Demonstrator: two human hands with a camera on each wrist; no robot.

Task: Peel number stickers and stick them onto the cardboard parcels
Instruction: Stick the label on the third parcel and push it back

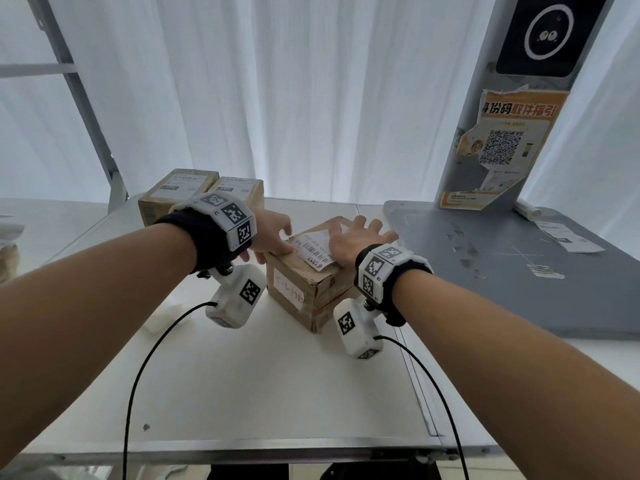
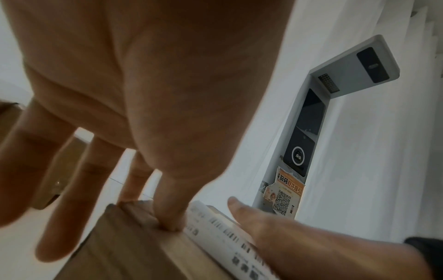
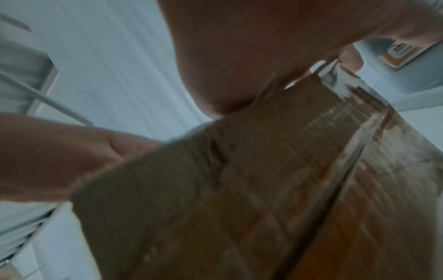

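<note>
At table centre: parcel (image 1: 313,271), brown cardboard, on the white table (image 1: 263,382).
Parcel top: white label (image 1: 313,249) with a barcode and small print, not readable.
Parcel front: pale sticker (image 1: 289,288) with red handwriting, not legible.
Left hand (image 1: 273,233): at 9 o'clock of the label, fingers straight, thumb tip pressing the parcel top, gripping nothing.
Right hand (image 1: 356,239): at 3 o'clock of the label, fingers spread, palm flat on the parcel top.
At 11 o'clock: two boxes (image 1: 201,195) side by side, each with a white label marked "150".
At 2 o'clock: grey kiosk (image 1: 512,126) bearing a torn orange poster (image 1: 502,143), heading "身份码取件指引", QR code below.
</note>
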